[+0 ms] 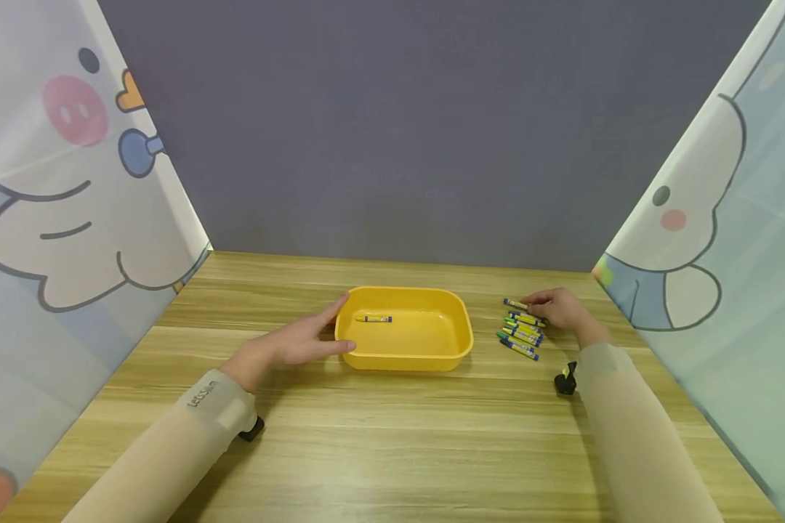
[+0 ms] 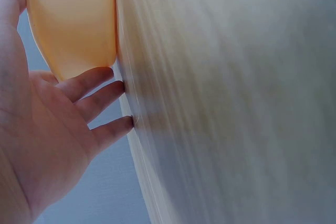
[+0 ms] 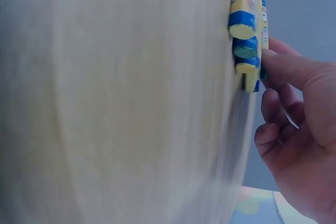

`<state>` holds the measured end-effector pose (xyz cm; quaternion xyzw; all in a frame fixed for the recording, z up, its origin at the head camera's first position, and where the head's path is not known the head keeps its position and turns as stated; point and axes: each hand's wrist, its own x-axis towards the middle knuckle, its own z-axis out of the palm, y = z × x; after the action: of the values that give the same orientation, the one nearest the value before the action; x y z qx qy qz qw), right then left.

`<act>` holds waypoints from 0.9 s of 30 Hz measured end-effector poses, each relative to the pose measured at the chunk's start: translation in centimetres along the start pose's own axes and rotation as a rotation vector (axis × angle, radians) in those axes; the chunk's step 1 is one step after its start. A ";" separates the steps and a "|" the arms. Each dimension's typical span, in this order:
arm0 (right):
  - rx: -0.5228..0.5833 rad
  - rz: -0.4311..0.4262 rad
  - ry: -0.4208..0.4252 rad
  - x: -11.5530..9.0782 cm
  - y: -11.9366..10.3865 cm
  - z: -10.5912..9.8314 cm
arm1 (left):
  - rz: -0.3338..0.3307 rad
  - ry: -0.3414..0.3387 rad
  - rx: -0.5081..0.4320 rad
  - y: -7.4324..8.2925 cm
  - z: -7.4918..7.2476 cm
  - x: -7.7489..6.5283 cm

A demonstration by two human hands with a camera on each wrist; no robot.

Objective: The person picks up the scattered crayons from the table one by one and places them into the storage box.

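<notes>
A yellow plastic tray (image 1: 403, 362) stands on the table with one crayon (image 1: 374, 319) lying inside. At its left end rests my left hand (image 1: 304, 340), fingers spread and fairly straight; in the left wrist view the fingertips touch the tray's wall (image 2: 73, 24). To the right of the tray lies a loose row of several crayons (image 1: 522, 334) in yellow wrappers with blue bands. My right hand (image 1: 558, 311) pinches the right end of the farthest crayon (image 1: 514, 303) between thumb and fingers. In the right wrist view, other crayons (image 3: 242, 24) partly hide that pinch.
The wood-grain table (image 1: 379, 436) ends at a dark grey panel (image 1: 399, 131) behind. Cartoon-printed sheets (image 1: 78, 218) stand along both sides. Small black wrist devices (image 1: 565, 381) hang at both sleeves.
</notes>
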<state>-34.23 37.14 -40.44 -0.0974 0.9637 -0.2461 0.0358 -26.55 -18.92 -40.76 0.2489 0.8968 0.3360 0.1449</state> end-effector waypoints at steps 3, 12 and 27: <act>0.009 -0.029 0.024 0.1 -0.1 0.0 | -0.005 0.000 0.005 0.1 0.0 -0.1; 0.056 -0.079 0.082 0.0 -5.0 -0.4 | -0.029 -0.007 -0.008 -0.1 0.0 -0.1; 0.182 -0.263 0.057 0.3 -16.1 2.6 | -0.041 0.003 0.030 -0.1 0.0 0.0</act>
<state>-31.52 22.01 -34.96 -0.2119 0.9171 -0.3375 -0.0154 -26.60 -19.00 -40.81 0.2319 0.9068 0.3200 0.1466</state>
